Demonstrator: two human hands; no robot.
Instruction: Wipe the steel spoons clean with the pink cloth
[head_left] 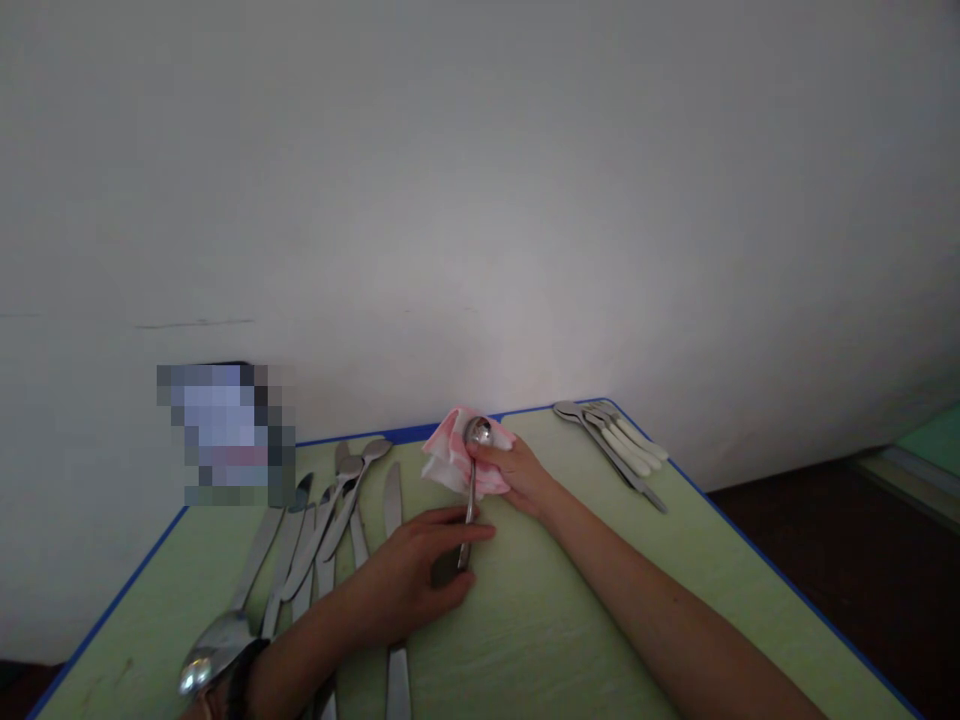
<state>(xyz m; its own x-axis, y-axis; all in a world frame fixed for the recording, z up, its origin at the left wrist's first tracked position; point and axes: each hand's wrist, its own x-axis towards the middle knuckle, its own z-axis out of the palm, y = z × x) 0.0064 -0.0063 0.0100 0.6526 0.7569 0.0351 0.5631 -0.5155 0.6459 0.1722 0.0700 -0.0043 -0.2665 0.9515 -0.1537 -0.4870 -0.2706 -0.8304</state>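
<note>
A metal spoon (472,505) is held over the table, its bowl up and its handle pointing down toward me. My right hand (521,470) grips a pink and white cloth (448,440) behind the bowl, with the thumb pressed on the spoon's neck. The fingers of my left hand (427,565) are bent about the lower handle, the thumb at its end. Beneath and beside my left forearm lie several metal knives and spoons, including a table knife (393,495) and a large serving spoon (217,650).
At the far right of the green table (555,610) lie a metal spoon (568,411) and several white-handled forks (626,448). A blurred-out object (225,430) stands at the back left. A pale wall (480,200) borders the far edge.
</note>
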